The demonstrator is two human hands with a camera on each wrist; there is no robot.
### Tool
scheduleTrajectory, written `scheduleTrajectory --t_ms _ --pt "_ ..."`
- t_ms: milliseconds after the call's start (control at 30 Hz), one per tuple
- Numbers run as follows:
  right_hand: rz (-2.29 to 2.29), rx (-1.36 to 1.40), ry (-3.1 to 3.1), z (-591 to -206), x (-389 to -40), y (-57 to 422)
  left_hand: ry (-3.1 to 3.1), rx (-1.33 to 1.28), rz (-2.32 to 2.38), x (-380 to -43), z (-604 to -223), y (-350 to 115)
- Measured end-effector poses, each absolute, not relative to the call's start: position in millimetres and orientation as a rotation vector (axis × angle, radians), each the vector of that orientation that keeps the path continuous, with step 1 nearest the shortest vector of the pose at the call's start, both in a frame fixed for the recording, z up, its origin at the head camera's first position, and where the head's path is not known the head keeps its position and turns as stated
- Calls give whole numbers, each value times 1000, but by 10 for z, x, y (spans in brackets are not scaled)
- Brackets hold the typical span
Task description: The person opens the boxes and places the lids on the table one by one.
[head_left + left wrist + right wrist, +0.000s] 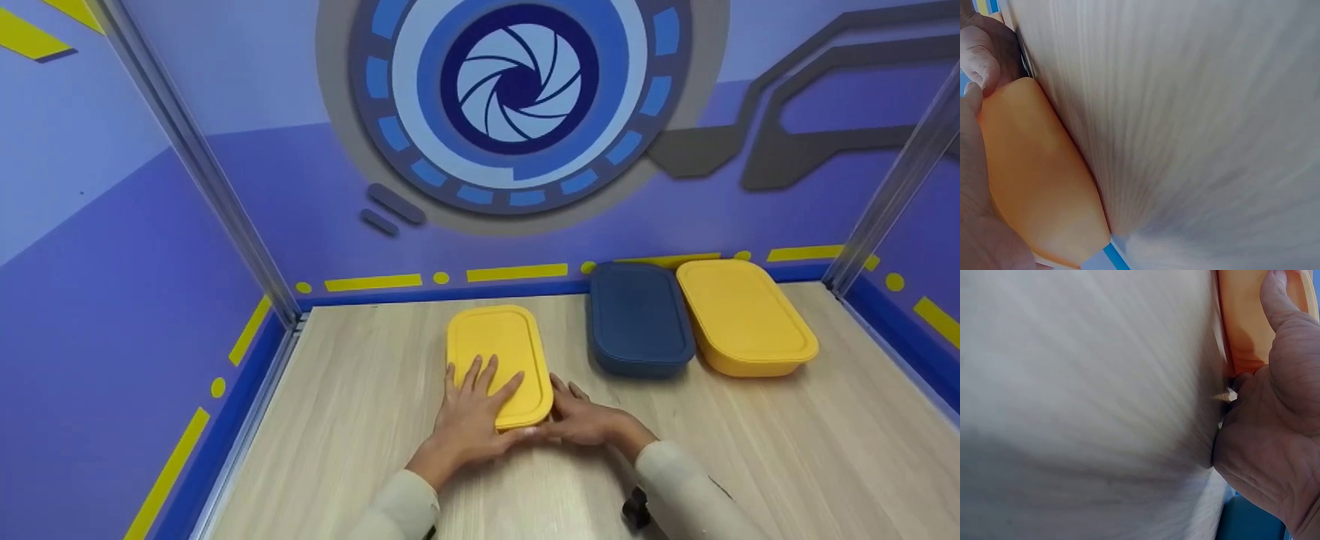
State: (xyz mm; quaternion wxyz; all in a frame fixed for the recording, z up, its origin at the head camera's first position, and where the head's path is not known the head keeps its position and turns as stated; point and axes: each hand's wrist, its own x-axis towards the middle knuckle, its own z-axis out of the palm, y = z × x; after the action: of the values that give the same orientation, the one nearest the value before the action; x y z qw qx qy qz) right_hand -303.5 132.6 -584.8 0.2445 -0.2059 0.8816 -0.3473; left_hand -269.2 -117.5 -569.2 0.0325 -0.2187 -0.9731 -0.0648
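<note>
A rectangular yellow lunch box with rounded corners and its lid on lies on the wooden table, its long side pointing away from me. My left hand is laid over the lid with spread, nearly straight fingers, its thumb reaching along the near edge. At the near right corner, my right hand holds the box, fingers against the right side and thumb at the near end. Both thumbs meet there. From the left wrist, the smooth near wall of the lunch box shows; the right thumb overlaps the lunch box in the right wrist view.
To the right at the back stand a dark blue lidded box and a larger yellow lidded box, side by side. Printed blue panels wall the table at the back and sides. A small black object shows by the right sleeve.
</note>
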Motion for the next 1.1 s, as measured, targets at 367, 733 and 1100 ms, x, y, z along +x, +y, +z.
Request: scheduleTrajectory --t_ms 367,733,1100 --pt "-953 -544 2408 -5874 -3050 1321 -2985 -675 -161 -2722 -5712 -1174" --pt "-971 -611 2419 -5858 -3060 1328 -2987 -675 -175 -2722 -5678 -1180" --pt "-973 -593 2394 -5851 -3047 1322 -2982 -680 -170 -2707 -5686 -1184"
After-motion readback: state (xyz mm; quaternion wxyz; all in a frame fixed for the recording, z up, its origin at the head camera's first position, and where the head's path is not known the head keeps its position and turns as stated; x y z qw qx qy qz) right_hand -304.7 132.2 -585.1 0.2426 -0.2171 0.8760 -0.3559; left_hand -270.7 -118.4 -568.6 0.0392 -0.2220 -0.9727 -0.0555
